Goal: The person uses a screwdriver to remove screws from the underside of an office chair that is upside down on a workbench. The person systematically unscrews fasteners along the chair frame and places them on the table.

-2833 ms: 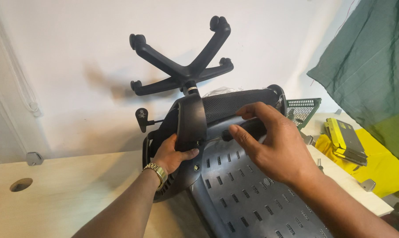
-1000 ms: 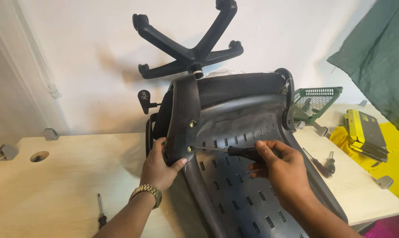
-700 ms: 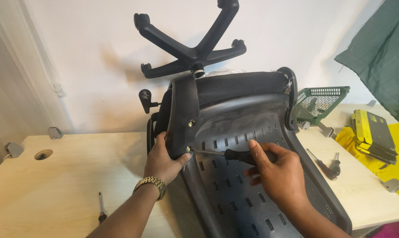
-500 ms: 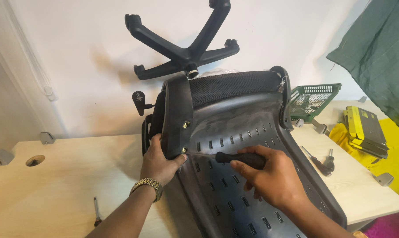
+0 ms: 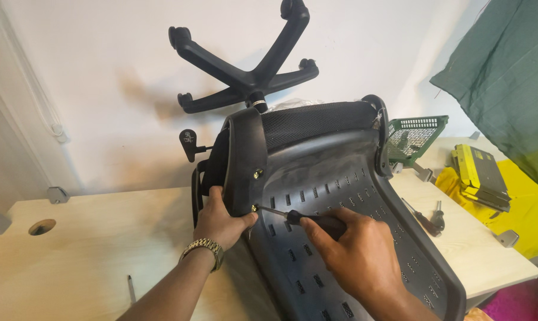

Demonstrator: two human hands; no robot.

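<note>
Pressing the tip of a black-handled screwdriver (image 5: 298,217) against the lower brass screw (image 5: 254,208) now, where a moment ago the tool hung short of it above the slotted backrest (image 5: 340,196); right hand (image 5: 358,255) wrapped closed around the handle, shaft angled up-left to the screw head. Left hand (image 5: 221,220) clamped on the lower edge of the black bracket arm (image 5: 245,160), fingers curled behind, thumb in front, holding as before. Judging from this, lined up for turning the screw, a second screw (image 5: 258,173) sitting just above. Chair lying upturned on the desk (image 5: 73,249), star base (image 5: 245,65) in the air. Green mesh basket (image 5: 417,137) behind the backrest, tilted, contents not discernible. Loose tools (image 5: 426,217) lying on the desk at right.
</note>
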